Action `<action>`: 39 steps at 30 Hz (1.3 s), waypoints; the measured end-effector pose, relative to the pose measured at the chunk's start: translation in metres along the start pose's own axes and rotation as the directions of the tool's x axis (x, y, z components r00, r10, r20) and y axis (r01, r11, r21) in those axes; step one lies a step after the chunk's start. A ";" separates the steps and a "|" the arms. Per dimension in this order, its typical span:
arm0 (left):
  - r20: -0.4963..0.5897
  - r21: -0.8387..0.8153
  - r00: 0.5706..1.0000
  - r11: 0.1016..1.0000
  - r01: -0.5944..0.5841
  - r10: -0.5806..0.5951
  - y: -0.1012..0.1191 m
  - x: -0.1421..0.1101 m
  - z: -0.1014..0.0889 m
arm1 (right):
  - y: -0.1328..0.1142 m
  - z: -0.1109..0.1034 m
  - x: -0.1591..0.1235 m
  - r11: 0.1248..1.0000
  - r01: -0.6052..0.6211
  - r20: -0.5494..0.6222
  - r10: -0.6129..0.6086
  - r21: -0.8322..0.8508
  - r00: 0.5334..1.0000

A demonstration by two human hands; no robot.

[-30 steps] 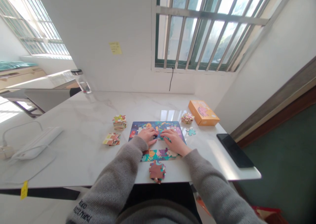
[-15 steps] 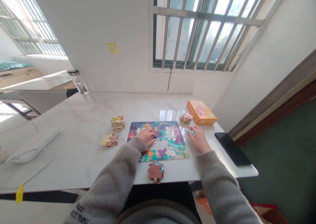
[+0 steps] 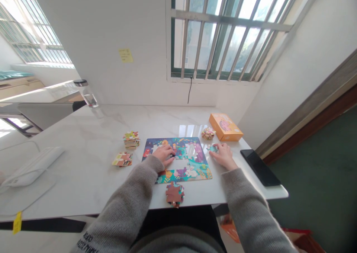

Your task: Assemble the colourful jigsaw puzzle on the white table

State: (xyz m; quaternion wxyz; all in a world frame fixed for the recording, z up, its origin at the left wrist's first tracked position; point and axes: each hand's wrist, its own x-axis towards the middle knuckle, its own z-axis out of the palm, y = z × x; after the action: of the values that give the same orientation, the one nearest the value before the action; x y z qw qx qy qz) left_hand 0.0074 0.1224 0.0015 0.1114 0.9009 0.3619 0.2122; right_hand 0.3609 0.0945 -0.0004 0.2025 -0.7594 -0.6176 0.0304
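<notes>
A jigsaw puzzle in a tray lies partly filled, with colourful animals and plants around bare white gaps. My left hand lies on its left half, fingers stretched out over the pieces and hiding some of them. Just off the tray's right edge, my right hand has thumb and index finger around a teal puzzle piece on the table. Below the tray sits a pile of brown and teal pieces. Another small pile stands behind my right hand.
Left of the tray are a stack of pieces and a lower pile. An orange box stands at back right, a black phone at the right edge. A glass bottle and white power strip are further left.
The view has shifted slightly. My right hand has drawn back a little to the right, showing more of the teal piece. My left hand stays on the tray.
</notes>
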 end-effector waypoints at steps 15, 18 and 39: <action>-0.041 0.016 0.999 1.000 0.000 0.000 0.002 0.001 -0.001 | -0.014 -0.009 0.000 0.778 0.139 -0.044 -0.142 0.613 0.989; -0.145 0.003 0.989 0.999 -0.038 0.038 0.009 0.002 -0.006 | -0.039 -0.012 -0.009 0.722 0.200 -0.003 -0.264 0.662 0.964; -0.156 -0.098 0.983 0.989 -0.109 0.093 0.010 0.004 0.002 | -0.107 0.000 -0.017 0.608 0.443 -0.067 -0.540 0.659 0.839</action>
State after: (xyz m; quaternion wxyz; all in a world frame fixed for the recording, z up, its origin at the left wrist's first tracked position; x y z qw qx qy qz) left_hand 0.0176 0.1179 0.0042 0.1206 0.8924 0.3111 0.3039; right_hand 0.2574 0.0944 0.0335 0.4101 -0.4367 -0.7644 0.2384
